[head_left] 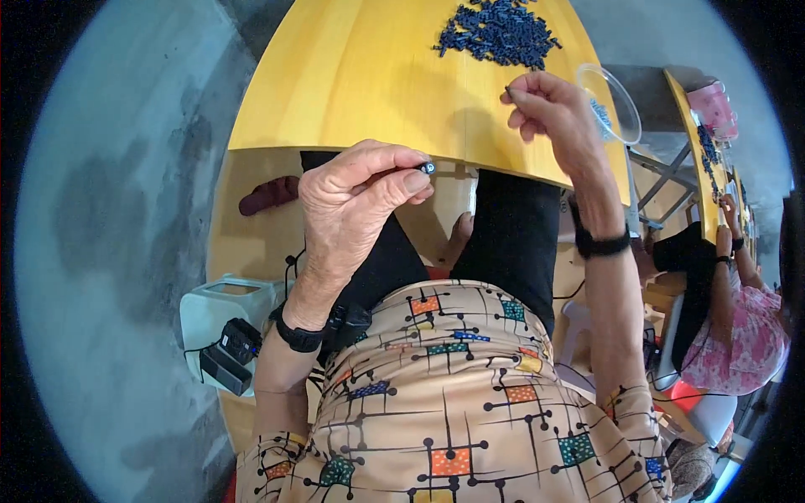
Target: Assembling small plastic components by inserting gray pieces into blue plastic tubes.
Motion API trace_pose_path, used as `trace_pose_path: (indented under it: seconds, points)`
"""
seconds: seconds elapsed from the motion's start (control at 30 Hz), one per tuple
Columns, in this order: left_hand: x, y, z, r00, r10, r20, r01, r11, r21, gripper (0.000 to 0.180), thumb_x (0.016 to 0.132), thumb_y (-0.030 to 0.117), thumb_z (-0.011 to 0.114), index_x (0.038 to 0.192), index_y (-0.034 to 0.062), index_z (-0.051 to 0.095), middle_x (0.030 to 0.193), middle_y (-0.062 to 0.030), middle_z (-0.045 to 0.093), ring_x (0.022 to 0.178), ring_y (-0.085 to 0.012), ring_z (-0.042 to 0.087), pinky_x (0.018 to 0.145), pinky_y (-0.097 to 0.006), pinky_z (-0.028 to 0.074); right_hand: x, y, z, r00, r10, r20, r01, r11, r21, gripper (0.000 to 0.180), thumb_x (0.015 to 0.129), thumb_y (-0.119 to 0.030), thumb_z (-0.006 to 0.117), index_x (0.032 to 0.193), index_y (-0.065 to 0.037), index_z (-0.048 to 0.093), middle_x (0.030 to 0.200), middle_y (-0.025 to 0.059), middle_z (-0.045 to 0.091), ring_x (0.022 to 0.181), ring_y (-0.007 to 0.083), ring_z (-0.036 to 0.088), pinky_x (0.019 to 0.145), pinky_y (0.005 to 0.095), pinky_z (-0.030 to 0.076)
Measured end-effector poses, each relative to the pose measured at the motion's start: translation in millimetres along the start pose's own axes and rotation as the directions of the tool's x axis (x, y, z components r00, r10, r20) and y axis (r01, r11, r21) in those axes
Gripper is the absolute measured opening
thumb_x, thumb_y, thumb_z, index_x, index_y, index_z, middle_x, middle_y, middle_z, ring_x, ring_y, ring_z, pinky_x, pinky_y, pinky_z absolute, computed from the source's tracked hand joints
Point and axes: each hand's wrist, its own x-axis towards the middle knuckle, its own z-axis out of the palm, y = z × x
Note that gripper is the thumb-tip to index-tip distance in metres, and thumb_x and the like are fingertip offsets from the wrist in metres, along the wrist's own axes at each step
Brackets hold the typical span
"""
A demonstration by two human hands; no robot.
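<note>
My left hand (360, 189) is closed in a pinch in front of the table's near edge. Between thumb and forefinger it holds a small black cylindrical part (427, 168) with a pale blue and white end. Over the right side of the table, my right hand (549, 109) is also pinched, its fingertips around a small dark piece (508, 92) too tiny to make out. Beyond that hand lies a loose heap of small dark blue-black parts (499, 35). A clear round tub (631, 117) with small light blue pieces (600, 116) is just right of my right wrist.
The yellow table (352, 75) ends above my knees. At my lower left, a pale green stool (197, 310) holds black devices (226, 356) with cables. To the right, another person (738, 335) works at a second yellow table (694, 142) with dark parts and a pink container (713, 109).
</note>
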Motion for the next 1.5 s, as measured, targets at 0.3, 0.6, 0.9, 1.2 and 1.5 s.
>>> trace_pose_path:
  seconds: [0.3,0.6,0.9,1.2,1.5]
  points:
    - [-19,17,9,0.978,0.162,0.131,-0.187,0.959,0.211,0.017,0.074,-0.004,0.068,0.091,-0.0033,0.065,0.083,-0.0099,0.062,0.069,-0.0141,0.061,0.06,-0.022,0.051,-105,-30,58,0.968,-0.004,0.251,-0.16,0.761,0.629,0.01,0.082,-0.006,0.064,0.09,0.0,0.062,0.074,0.009,0.064,0.058,0.0115,0.062,0.046,0.0198,0.05]
    - [-19,27,16,0.949,0.23,0.218,-0.299,0.875,0.38,0.017,0.072,-0.002,0.071,0.089,-0.0012,0.066,0.085,-0.0095,0.063,0.075,-0.0144,0.06,0.062,-0.022,0.05,-112,-19,61,0.959,-0.03,0.282,-0.19,0.67,0.717,0.014,0.082,-0.008,0.064,0.093,0.001,0.062,0.078,0.009,0.065,0.059,0.0116,0.062,0.048,0.0205,0.05]
    - [-18,31,18,0.937,0.258,0.238,-0.339,0.837,0.429,0.017,0.069,-0.001,0.072,0.085,-0.0013,0.067,0.081,-0.0092,0.064,0.075,-0.0164,0.06,0.065,-0.025,0.047,-112,-16,63,0.964,-0.032,0.264,-0.183,0.638,0.748,0.014,0.082,-0.008,0.064,0.093,0.001,0.061,0.078,0.0095,0.064,0.059,0.0117,0.062,0.048,0.021,0.05]
    - [-19,34,16,0.934,0.253,0.251,-0.348,0.798,0.492,0.016,0.068,-0.002,0.073,0.083,-0.0011,0.067,0.079,-0.0091,0.064,0.072,-0.0168,0.061,0.063,-0.025,0.047,-112,-14,66,0.968,-0.036,0.248,-0.155,0.693,0.705,0.012,0.082,-0.007,0.065,0.09,0.002,0.063,0.075,0.0089,0.064,0.058,0.0113,0.061,0.047,0.0202,0.05]
    - [-22,37,17,0.913,0.279,0.298,-0.403,0.737,0.543,0.015,0.068,0.0,0.073,0.082,-0.001,0.067,0.076,-0.0093,0.064,0.069,-0.0172,0.061,0.06,-0.025,0.047,-116,-16,66,0.976,0.024,0.214,-0.144,0.811,0.567,0.009,0.081,-0.006,0.066,0.086,0.001,0.063,0.066,0.0065,0.063,0.055,0.0101,0.06,0.047,0.0195,0.049]
